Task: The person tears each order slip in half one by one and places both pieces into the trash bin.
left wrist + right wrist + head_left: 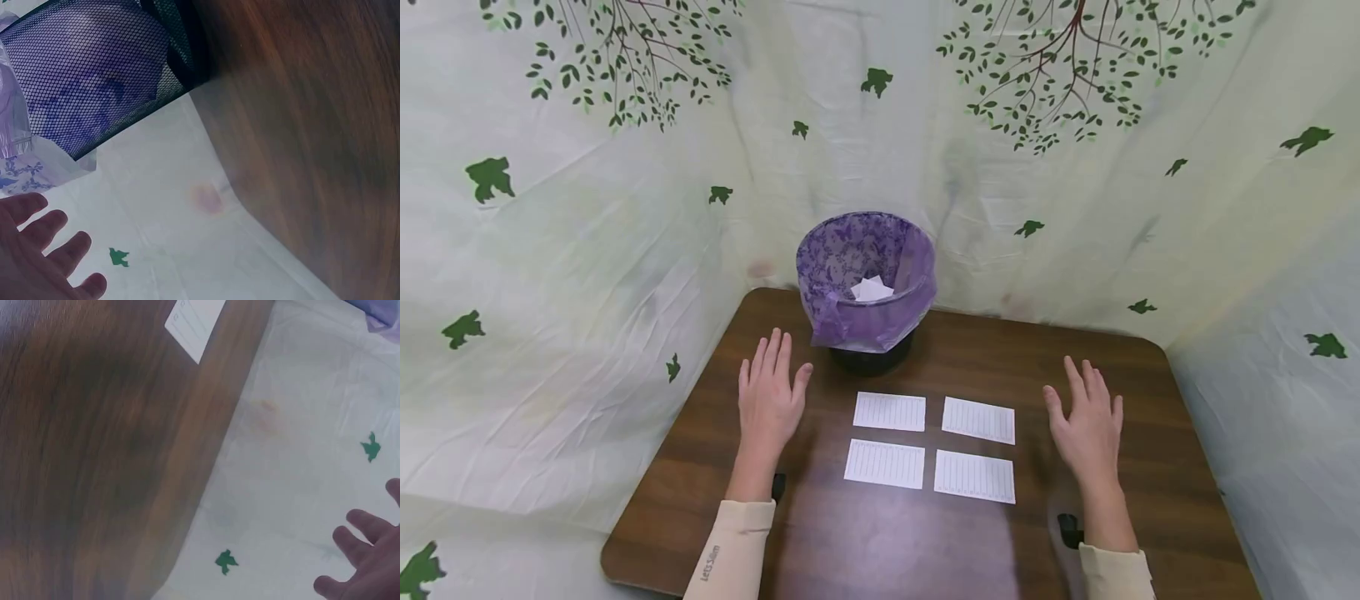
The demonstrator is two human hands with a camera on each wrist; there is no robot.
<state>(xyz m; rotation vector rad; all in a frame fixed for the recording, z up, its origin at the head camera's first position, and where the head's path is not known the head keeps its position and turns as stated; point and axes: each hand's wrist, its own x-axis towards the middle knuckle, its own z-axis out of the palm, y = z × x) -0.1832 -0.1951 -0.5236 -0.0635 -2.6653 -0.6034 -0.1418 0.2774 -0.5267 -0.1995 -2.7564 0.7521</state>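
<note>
Four ruled paper cards (974, 477) are lying between the released fingers (783, 357) of the left hand (767, 403) and right hand (1086, 423), probably light, bendable, best pinched by their edges.

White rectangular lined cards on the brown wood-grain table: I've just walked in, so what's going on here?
A person's bare left hand and right hand are open either side of four white rectangular lined cards, holding nothing. The cards lie in two rows of two on the brown wood-grain table. Beyond them stands a black mesh bin with a purple patterned plastic liner, white card-like pieces inside.
</note>
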